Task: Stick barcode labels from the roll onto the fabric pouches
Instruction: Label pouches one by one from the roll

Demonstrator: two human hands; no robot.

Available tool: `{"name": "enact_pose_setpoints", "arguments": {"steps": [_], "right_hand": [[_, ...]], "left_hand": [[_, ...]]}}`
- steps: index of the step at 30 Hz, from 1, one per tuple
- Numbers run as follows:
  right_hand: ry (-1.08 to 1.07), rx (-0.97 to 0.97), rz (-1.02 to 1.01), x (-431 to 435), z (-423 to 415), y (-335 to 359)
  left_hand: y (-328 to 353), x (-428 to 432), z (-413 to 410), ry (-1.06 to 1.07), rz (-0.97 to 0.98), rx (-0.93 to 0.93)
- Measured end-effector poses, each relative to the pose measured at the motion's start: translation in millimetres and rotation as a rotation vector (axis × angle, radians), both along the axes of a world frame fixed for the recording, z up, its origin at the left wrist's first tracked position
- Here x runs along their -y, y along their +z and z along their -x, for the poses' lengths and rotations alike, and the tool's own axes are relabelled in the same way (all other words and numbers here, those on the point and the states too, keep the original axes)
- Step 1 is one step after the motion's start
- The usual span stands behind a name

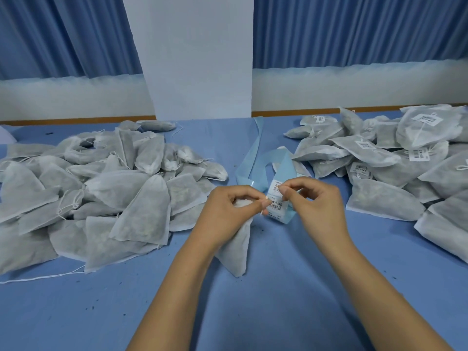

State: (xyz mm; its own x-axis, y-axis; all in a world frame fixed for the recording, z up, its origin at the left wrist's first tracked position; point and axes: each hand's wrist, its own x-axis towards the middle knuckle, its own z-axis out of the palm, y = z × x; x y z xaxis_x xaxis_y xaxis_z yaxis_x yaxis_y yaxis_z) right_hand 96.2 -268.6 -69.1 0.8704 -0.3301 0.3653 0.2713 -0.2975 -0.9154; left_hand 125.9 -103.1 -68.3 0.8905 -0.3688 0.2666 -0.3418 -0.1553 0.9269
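Blue counter (278, 295), both my grips meeting at one label strip.

My left grip (228, 214) curls round the top of a fabric pouch (236, 252) that hangs down to the counter, with its fingertips pinching the label strip (277, 207). My right grip (315, 198) pinches a barcode label (275, 185) on that strip. Bare blue backing (253, 158) loops away behind. Farther off, unlabelled pouches (101, 193) are heaped at left and labelled pouches (405, 160) at right, before blue curtains (63, 34).

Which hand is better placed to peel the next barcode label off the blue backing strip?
Right. The right hand pinches the white barcode label on the light blue backing strip, so it can probably peel at once. The left hand is occupied: it holds a grey-white fabric pouch.
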Motion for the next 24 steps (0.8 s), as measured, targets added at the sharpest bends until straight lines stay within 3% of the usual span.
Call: {"name": "enact_pose_setpoints", "arguments": {"steps": [7, 18, 24], "right_hand": [[0.127, -0.023, -0.201, -3.5, 2.9, 6.0], [0.321, -0.179, -0.433, -6.4, 3.6, 2.4], [0.373, -0.205, -0.391, -6.5, 3.1, 4.1]], "left_hand": [[0.1, 0.4, 0.5, -0.012, -0.103, -0.104], [-1.7, 4.4, -0.4, 0.105, -0.113, 0.007], [-1.0, 7.2, 1.7, 0.098, -0.071, 0.062]]}}
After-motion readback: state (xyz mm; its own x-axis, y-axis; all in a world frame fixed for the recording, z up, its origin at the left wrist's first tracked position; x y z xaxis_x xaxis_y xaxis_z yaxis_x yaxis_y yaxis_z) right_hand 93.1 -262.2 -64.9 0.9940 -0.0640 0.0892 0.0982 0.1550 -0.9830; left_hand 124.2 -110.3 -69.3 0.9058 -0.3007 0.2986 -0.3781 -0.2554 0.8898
